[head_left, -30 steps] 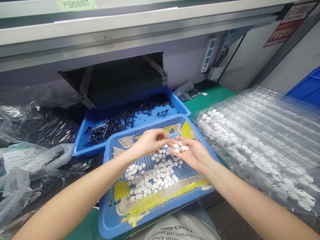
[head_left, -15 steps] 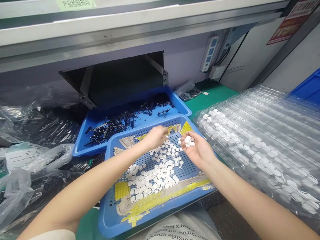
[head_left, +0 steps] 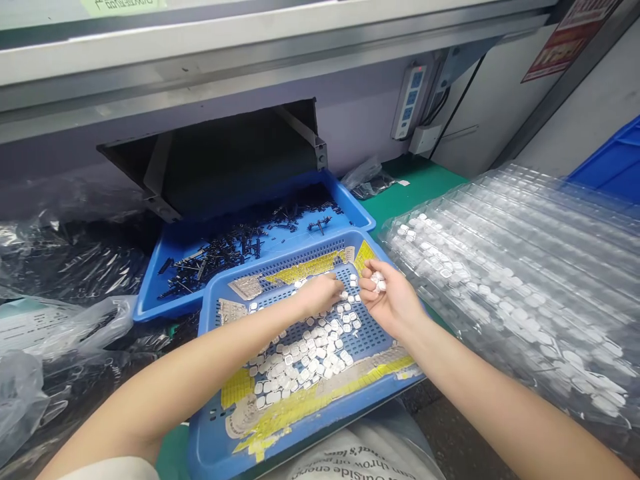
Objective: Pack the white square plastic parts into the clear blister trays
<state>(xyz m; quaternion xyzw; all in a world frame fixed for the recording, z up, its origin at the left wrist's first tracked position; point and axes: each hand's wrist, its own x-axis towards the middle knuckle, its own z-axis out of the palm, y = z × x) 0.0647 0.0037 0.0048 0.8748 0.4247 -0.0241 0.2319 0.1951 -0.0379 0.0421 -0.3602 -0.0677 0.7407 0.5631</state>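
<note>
Just above the blue perforated tray (head_left: 210, 453), right hand (head_left: 389, 297) clenched on small white pieces (head_left: 379, 281), left hand (head_left: 317, 297), its grip unclear.

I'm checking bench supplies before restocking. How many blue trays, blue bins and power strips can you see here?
Blue tray of white pieces: 1
Blue tray of black parts: 1
Blue bin: 1
Power strip: 1
Total: 4
</note>
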